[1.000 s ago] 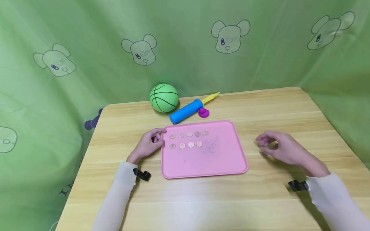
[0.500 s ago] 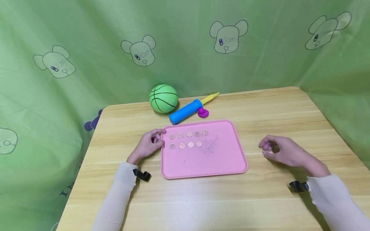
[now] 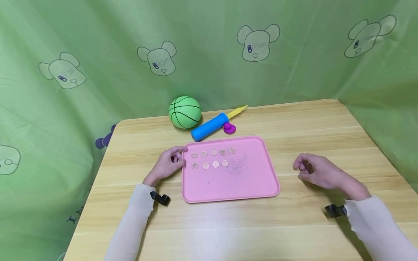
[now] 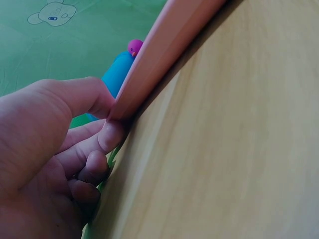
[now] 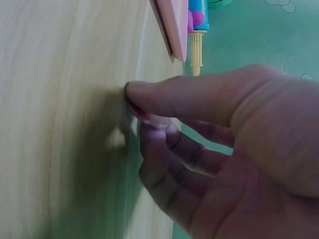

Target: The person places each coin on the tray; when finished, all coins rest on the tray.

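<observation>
A pink tray (image 3: 235,181) lies in the middle of the wooden table (image 3: 294,123), with several coins (image 3: 213,158) set in two rows at its far left. My left hand (image 3: 180,156) holds the tray's left rim. In the left wrist view its thumb (image 4: 75,97) lies on top of the rim (image 4: 164,45) and a curled finger presses from beneath. My right hand (image 3: 301,171) rests on the table to the right of the tray, fingers curled. In the right wrist view its thumb (image 5: 199,99) and forefinger pinch a small pale thing, seemingly a coin (image 5: 154,120), at the tabletop.
A green ball (image 3: 184,111), a blue pump with a yellow nozzle (image 3: 210,125) and a small purple piece (image 3: 229,128) lie behind the tray. A green printed cloth (image 3: 209,54) hangs round the table on three sides. The table's edges are near on the left and right.
My right hand's fingers have curled in from a looser spread and the hand has dropped slightly to the table. My left hand and the tray have stayed put.
</observation>
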Demonstrator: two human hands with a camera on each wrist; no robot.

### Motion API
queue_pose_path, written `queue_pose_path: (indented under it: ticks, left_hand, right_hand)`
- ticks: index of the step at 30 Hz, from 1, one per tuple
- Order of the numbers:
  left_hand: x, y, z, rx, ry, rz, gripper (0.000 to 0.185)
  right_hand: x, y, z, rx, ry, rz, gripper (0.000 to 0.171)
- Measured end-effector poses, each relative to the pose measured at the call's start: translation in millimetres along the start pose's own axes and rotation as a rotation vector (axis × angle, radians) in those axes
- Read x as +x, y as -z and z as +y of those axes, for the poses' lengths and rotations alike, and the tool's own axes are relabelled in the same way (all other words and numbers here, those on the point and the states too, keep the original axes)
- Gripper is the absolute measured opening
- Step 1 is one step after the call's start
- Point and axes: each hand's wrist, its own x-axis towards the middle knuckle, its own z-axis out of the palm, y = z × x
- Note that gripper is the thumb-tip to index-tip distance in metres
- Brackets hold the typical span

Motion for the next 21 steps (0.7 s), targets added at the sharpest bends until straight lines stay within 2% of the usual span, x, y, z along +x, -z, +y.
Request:
queue_pose_path:
  ticks: [7, 21]
  left_hand:
    - [-0.7, -0.2, -1.5, 0.009, 0.005, -0.003, 0.048]
    - [-0.6, -0.1, -0.9, -0.002, -0.006, -0.001, 0.047]
  right_hand:
    - [5.2, 1.9, -10.3, 0.026, -0.025, 0.027, 0.026]
    - [40.5, -11.8, -47.7, 0.106, -0.037, 0.075, 0.017]
